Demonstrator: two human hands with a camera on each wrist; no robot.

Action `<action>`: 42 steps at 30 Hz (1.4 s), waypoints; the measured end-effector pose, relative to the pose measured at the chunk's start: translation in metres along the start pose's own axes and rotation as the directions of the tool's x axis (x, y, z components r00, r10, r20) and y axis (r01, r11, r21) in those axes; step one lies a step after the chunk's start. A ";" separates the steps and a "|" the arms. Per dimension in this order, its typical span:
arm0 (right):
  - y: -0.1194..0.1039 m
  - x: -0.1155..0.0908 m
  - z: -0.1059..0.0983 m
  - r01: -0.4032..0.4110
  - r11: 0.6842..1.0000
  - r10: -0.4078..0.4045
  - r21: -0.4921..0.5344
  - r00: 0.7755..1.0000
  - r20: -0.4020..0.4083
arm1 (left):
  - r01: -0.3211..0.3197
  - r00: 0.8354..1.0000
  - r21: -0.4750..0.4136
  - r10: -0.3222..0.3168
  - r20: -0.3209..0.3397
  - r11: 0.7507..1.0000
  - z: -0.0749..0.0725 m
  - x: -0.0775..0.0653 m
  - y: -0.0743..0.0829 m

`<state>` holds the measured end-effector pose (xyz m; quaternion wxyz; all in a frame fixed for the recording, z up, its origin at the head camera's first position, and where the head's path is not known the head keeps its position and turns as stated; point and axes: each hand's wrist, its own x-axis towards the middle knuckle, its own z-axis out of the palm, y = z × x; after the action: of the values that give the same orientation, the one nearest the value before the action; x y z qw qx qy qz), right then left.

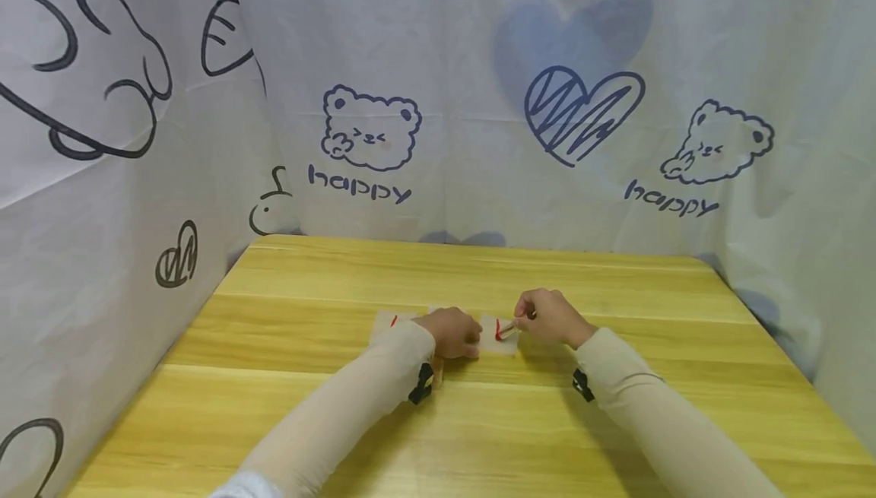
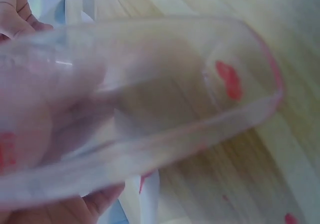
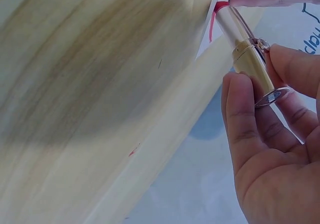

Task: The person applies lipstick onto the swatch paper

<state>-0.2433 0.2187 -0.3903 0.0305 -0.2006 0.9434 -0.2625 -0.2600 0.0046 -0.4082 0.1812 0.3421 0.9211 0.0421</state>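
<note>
My right hand (image 1: 550, 317) pinches a gold lipstick (image 3: 252, 66) between thumb and fingers. Its red tip touches a small white paper (image 1: 508, 344), at a red L-shaped mark (image 1: 497, 331). Just left of it, my left hand (image 1: 452, 332) lies low over the papers, its fingertips at that sheet's left edge. A clear plastic cap-like piece (image 2: 165, 79) with red smears is held in the left hand; it fills the left wrist view, blurred. Another paper (image 1: 383, 321) with a red stroke lies partly behind the left sleeve. The left hand hides whatever is directly beneath it.
The wooden table (image 1: 479, 437) carries small red specks, seen in the wrist views. White curtains with drawn bears and hearts (image 1: 585, 114) hang behind the table and at both sides. Black straps (image 1: 420, 384) are on both wrists.
</note>
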 end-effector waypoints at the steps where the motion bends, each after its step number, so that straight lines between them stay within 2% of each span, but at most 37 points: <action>1: 0.000 0.000 0.000 0.001 1.000 -0.001 0.000 1.000 0.000 | 0.004 1.000 -0.001 -0.004 0.004 1.000 0.000 -0.001 0.001; 12: 0.000 -0.001 -0.003 0.014 1.000 -0.014 -0.022 1.000 0.006 | 0.039 0.999 0.029 -0.039 0.006 0.999 -0.002 -0.001 0.006; 29: -0.005 -0.003 -0.008 0.028 1.000 -0.029 0.004 0.990 0.136 | 0.049 0.999 0.011 -0.049 -0.007 0.999 0.000 0.000 0.004; 42: -0.003 -0.004 -0.010 0.023 1.000 -0.025 0.019 0.992 0.120 | 0.029 0.999 0.034 -0.028 -0.020 0.999 -0.001 -0.002 0.007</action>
<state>-0.2404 0.2222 -0.3801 0.0859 -0.2273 0.9350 -0.2584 -0.2549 0.0082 -0.4050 0.1671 0.3314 0.9282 0.0270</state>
